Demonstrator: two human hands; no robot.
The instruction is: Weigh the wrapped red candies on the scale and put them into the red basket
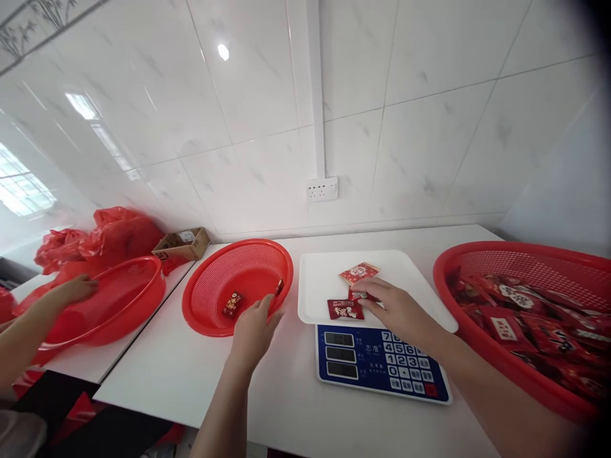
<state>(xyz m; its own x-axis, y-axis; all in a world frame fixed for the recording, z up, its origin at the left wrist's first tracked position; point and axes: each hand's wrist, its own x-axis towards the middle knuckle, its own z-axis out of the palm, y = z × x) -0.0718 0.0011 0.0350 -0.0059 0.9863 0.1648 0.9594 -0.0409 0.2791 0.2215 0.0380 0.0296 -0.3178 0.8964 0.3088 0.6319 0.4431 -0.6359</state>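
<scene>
My right hand (pixel 394 308) reaches over the white tray (pixel 310 270) of a scale, its fingertips closed on a small red packet (pixel 357 295). A dark red packet (pixel 344 310) lies just in front of it, and a red-and-gold patterned packet (pixel 360 272) behind. My left hand (pixel 254 329) is at the near right rim of a red perforated basket (pixel 203 280), fingers loosely apart. Just beyond those fingertips a small packet (pixel 279 286) shows edge-on by the basket wall; whether they touch is unclear. One more dark red packet (pixel 232 305) rests inside this basket.
The scale's blue keypad panel (pixel 377 366) faces me. At right stands a red basket (pixel 443 267) full of red packets. To the left, another person's hand (pixel 76 289) is over a red basket (pixel 153 296), near red plastic bags (pixel 119 238) and a cardboard box (pixel 184 245).
</scene>
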